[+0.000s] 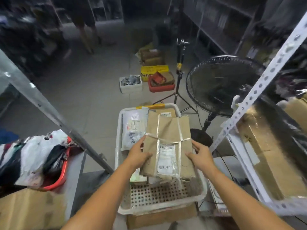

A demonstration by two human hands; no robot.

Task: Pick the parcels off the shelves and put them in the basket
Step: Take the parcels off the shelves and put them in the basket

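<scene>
A flat brown paper parcel, bound with clear tape and bearing a white label, is held over the white perforated basket. My left hand grips its left edge and my right hand grips its right edge, thumbs on top. Inside the basket lie a grey plastic mailer along the left side and a brown box at the far end, partly hidden under the parcel. The basket rests on a cardboard box.
A black floor fan and a tripod stand are just beyond the basket. A white metal shelf post with cardboard boxes is at right. Left shelf holds bagged parcels in a red tub. Crates sit on the floor; a person's legs show far back.
</scene>
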